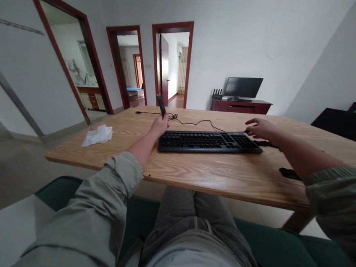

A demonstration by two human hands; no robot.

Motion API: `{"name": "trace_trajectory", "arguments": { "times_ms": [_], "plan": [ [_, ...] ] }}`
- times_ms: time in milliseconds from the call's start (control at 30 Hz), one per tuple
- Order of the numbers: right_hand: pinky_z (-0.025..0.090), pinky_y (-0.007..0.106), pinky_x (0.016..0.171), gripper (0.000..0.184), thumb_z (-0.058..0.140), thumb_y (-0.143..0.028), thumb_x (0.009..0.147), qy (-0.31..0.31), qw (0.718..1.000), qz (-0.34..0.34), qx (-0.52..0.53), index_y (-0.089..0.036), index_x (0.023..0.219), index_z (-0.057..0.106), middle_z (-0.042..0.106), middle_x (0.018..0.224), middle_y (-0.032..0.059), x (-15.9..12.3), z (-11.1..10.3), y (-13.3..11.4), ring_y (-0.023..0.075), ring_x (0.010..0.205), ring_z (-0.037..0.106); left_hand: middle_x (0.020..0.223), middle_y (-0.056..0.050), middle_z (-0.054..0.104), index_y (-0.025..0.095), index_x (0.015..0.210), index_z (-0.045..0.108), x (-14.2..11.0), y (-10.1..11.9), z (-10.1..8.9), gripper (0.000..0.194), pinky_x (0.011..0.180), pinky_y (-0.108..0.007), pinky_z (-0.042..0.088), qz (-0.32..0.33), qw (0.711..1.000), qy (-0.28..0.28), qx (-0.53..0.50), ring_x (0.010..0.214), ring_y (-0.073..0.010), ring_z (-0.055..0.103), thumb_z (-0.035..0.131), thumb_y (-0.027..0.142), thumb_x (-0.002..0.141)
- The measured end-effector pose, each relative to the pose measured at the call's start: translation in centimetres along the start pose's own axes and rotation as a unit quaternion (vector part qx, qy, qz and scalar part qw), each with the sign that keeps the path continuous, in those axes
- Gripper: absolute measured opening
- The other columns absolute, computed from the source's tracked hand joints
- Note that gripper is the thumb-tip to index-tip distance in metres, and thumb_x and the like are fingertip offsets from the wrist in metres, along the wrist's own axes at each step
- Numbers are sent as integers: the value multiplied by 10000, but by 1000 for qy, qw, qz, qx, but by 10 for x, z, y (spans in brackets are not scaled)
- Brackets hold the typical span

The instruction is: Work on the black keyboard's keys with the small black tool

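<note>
My left hand (pixel 160 124) is closed around a narrow, dark stick-like object (pixel 161 104). It points up and away, and I cannot make out its exact kind. A black keyboard (pixel 208 142) lies flat on the wooden table, its left end just beside my left hand. My right hand (pixel 260 128) hovers at the keyboard's far right corner with its fingers curved and apart. Whether its fingertips touch the corner I cannot tell. The keyboard's cable (pixel 194 123) runs behind it to a small coil and a plug (pixel 138 112) on the left.
A crumpled white tissue (pixel 98 135) lies on the wooden table (pixel 211 175) at the left. Dark items (pixel 288 173) lie under and near my right forearm, partly hidden. Beyond the table, a monitor (pixel 243 87) stands on a red-brown cabinet (pixel 241 107).
</note>
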State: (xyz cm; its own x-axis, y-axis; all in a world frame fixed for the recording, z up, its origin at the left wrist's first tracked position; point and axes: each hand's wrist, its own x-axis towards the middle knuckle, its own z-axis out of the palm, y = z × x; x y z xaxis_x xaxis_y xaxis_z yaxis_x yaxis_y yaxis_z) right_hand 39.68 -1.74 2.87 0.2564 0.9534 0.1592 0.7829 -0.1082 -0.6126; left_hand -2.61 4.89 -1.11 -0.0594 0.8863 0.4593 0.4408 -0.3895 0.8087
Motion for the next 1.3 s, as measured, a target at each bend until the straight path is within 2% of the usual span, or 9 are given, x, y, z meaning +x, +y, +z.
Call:
{"name": "trace_trajectory", "arguments": {
  "times_ms": [100,200,333,433,633,833,933,1067,1300],
  "plan": [
    [529,296,629,413,594,-207,840,-44,995,42,75,-210,1251,560,685,1069,138,-7,2,-4,167,721,663,662,-51,633,178,820,561,-2,1,-3,494,566,-248,425,-25,1000,-1,5,573,-142,587,318,588,947],
    [513,281,649,345,548,-191,871,-42,994,59,81,-195,1215,581,665,1115,139,-13,-12,-10,153,743,666,636,-45,620,181,806,563,-2,1,-6,498,558,-248,413,-41,999,16,15,560,-142,577,309,585,945],
    [445,279,627,232,552,-269,907,-72,996,40,-41,-186,1100,649,688,1025,119,-17,-45,9,157,749,624,645,-53,631,179,795,577,-4,3,-7,523,573,-257,410,-17,999,14,33,574,-147,581,305,602,939],
    [434,314,671,166,650,-277,844,-93,984,15,-154,-167,958,698,707,916,119,-25,-58,35,189,747,593,644,-56,633,177,799,583,-7,7,-7,521,573,-258,408,1,999,5,50,583,-153,591,318,605,936],
    [449,340,759,93,650,-239,819,-126,981,-20,-148,-188,758,698,726,871,121,-46,-46,67,229,790,623,632,-56,632,176,773,575,-11,13,-8,523,564,-258,415,9,997,-8,70,582,-157,602,326,606,935],
    [427,341,778,87,630,-235,844,-32,979,-53,-193,-183,846,700,719,917,134,-44,-48,79,222,778,608,656,-56,635,183,747,555,-14,17,-9,503,559,-256,412,5,997,-11,74,573,-151,599,342,600,931],
    [424,346,798,110,663,-251,820,-87,976,-61,-190,-185,870,735,727,944,132,-37,-52,86,229,800,616,644,-53,633,188,753,559,-14,17,-9,501,560,-254,414,6,997,-10,77,576,-152,598,345,606,928],
    [426,353,789,60,712,-197,745,-160,963,-53,-208,-185,782,758,738,881,113,-26,-50,94,241,783,618,629,-51,627,190,751,565,-13,15,-9,516,561,-255,407,15,996,-10,91,578,-156,592,333,616,927],
    [407,340,741,108,664,-206,800,-122,960,-37,-248,-163,738,741,717,784,102,-12,-47,92,220,725,585,640,-46,619,180,758,574,-13,12,-7,520,566,-257,415,28,995,-8,93,571,-153,595,341,613,927]
  ]
}}
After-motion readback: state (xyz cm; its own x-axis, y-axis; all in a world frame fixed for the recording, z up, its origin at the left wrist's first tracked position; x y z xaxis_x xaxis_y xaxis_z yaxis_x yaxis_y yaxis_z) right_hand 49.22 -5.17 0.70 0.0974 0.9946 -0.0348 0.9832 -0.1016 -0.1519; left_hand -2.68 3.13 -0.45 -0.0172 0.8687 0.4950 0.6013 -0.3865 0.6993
